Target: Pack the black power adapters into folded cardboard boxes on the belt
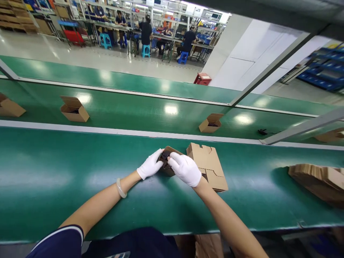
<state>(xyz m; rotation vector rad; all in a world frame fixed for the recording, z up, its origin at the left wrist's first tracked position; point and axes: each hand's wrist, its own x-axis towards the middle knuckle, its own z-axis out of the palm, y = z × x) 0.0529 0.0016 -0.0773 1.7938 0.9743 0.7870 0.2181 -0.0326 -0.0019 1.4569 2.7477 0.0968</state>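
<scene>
A small open cardboard box (168, 172) stands on the green work surface in front of me. My left hand (151, 165), in a white glove, grips the box's left side with the thumb at its near edge. Inside the opening sits a dark item (166, 156) with what looks like a cord; its exact kind is hard to make out. My right hand (186, 170), also white-gloved, reaches over the box's right side, fingers bent and pressed onto the dark item. Right beside that hand lies a stack of flat folded cardboard boxes (211, 161).
Beyond a pale divider runs a green conveyor belt (134, 111) carrying open boxes (74, 110), (211, 123) and a loose black item (262, 132). More folded cardboard (317, 179) lies at far right. A metal post (271, 68) slants across the right. People sit at benches behind.
</scene>
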